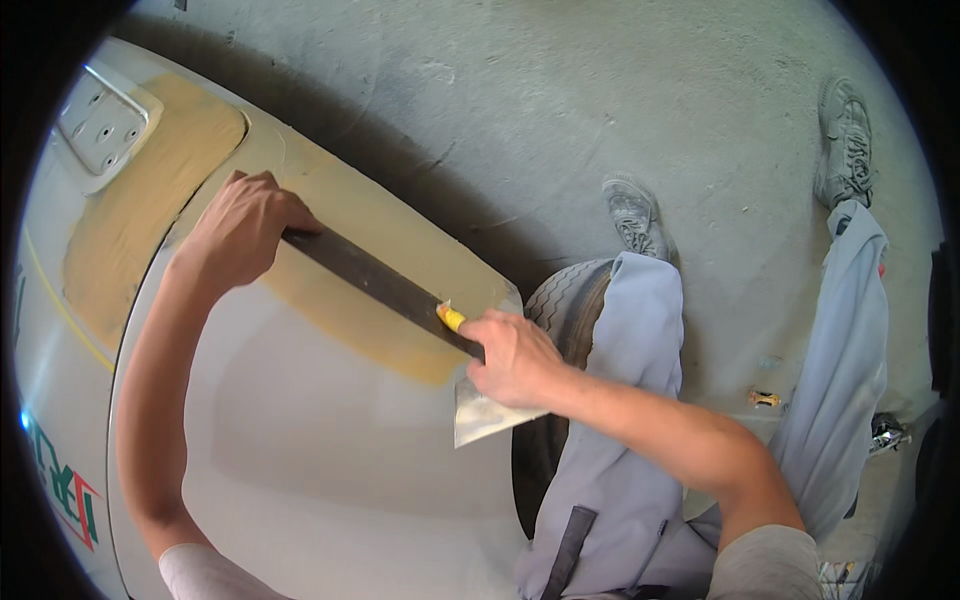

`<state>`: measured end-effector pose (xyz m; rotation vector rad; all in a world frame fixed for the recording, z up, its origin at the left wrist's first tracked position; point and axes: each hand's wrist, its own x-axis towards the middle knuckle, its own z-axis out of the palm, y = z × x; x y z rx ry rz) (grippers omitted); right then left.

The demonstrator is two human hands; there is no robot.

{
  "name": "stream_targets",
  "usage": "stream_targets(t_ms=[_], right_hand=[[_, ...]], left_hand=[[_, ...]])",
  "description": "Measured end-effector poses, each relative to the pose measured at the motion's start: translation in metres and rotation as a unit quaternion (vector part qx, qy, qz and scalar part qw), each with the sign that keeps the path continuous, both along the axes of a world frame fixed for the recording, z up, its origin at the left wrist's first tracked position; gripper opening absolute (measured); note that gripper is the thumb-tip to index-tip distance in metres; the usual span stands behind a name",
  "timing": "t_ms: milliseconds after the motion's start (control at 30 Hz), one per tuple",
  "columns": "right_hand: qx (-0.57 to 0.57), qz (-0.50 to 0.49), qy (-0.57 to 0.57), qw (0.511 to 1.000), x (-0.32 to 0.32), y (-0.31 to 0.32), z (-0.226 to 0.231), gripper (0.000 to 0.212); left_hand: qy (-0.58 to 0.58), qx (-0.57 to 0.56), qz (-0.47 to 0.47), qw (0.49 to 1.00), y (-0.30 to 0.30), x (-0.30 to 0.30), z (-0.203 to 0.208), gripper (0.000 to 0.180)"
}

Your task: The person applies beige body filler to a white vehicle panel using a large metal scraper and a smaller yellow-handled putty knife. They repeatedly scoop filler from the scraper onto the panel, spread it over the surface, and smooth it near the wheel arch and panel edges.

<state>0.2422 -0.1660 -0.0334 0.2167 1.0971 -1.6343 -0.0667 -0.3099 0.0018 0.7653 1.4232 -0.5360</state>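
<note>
A long, dark flat strip (370,275) lies slantwise along a vehicle's pale body panel (330,440), over a band of yellowish body filler (400,352). My left hand (240,225) is closed on its far left end, knuckles up. Around its right end my right hand (520,360) is closed too. From under the right palm sticks out a metal scraper blade (490,415), its handle hidden. At my right thumb shows a small yellow piece (450,317) with a pale tip; whether it is a wrapping or a separate thing I cannot tell.
A larger filler patch (155,200) covers the neighbouring panel, across a dark seam, beside a recess with holes (103,130). A tyre (570,305) stands by my grey-trousered leg (640,350). My dusty shoes (636,212) are on the concrete floor (540,90). A small orange object (765,398) lies there.
</note>
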Motion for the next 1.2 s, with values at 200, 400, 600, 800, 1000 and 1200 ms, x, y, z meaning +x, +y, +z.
stream_targets(t_ms=[200, 400, 600, 800, 1000, 1200], right_hand=[[-0.026, 0.022, -0.011, 0.999, -0.016, 0.013, 0.057, 0.044], [-0.086, 0.018, -0.015, 0.996, -0.024, 0.027, 0.056, 0.042], [0.015, -0.002, -0.013, 1.0, -0.011, 0.023, -0.044, 0.045], [0.004, 0.061, -0.047, 0.997, 0.009, -0.027, -0.154, 0.044], [-0.031, 0.047, -0.045, 0.997, 0.026, -0.064, -0.192, 0.041], [-0.056, 0.053, -0.037, 0.996, 0.025, -0.063, -0.189, 0.038]], left_hand=[[0.014, 0.033, 0.017, 0.999, 0.023, -0.004, 0.06, 0.045], [-0.025, -0.019, -0.017, 0.999, 0.038, -0.014, 0.07, 0.048], [-0.038, -0.01, -0.06, 0.997, 0.021, -0.013, -0.045, 0.038], [-0.089, -0.045, -0.076, 0.992, -0.038, 0.015, -0.162, 0.046], [-0.07, -0.112, -0.091, 0.987, -0.065, 0.027, -0.195, 0.05], [-0.076, -0.135, -0.11, 0.982, -0.063, 0.029, -0.196, 0.049]])
